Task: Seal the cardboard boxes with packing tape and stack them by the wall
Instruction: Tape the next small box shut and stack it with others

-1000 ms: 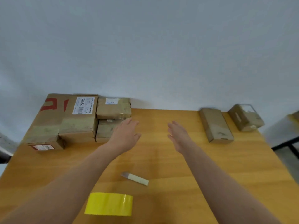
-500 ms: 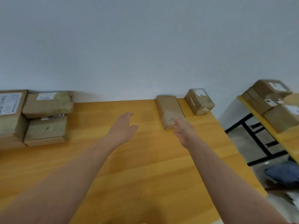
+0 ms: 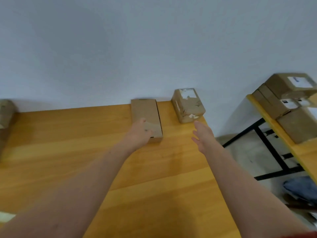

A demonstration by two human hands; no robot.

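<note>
- Flat box (image 3: 145, 112) lies on the worktop (image 3: 77, 138); the left hand (image 3: 139, 134) is over its near end, fingers (image 3: 142, 121) straight and close together.
- Right hand (image 3: 204, 137) hangs beside it, fingers (image 3: 199, 125) straight and apart, just short of the small box (image 3: 187, 105).
- Both boxes sit by the wall (image 3: 120, 48).

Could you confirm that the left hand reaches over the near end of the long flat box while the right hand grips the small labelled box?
Not quite: the right hand grips nothing. The head view shows it open, fingers straight, reaching toward the small labelled box. The left hand does reach over the near end of the long flat box.
</note>
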